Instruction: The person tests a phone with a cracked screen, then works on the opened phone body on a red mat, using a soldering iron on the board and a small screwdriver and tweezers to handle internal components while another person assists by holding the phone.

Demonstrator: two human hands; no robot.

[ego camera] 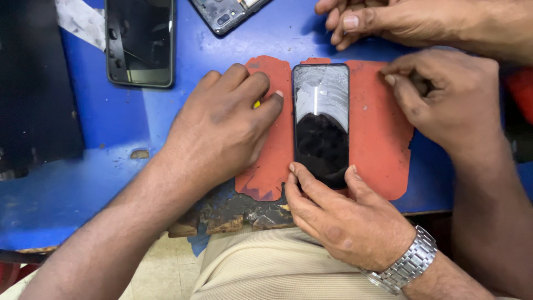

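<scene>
A black phone (321, 125) with a cracked, scuffed screen lies upright on a red mat (377, 133) on the blue table. My left hand (222, 128) rests on the mat beside the phone's left edge, fingertips at that edge, with a small yellow tool (257, 104) pinched under the fingers. My right hand (449, 103) sits curled at the mat's upper right corner, its thumb on the mat; what its fingers enclose is hidden. A co-worker's hand with a metal wristwatch (344, 219) holds the phone's bottom end.
A second co-worker hand (383, 22) rests at the top right. A dark phone (140, 41) lies at the top left, and an opened phone body (225, 14) at the top centre. The blue table's (83, 183) front edge is chipped. Beige trousers (261, 266) are below.
</scene>
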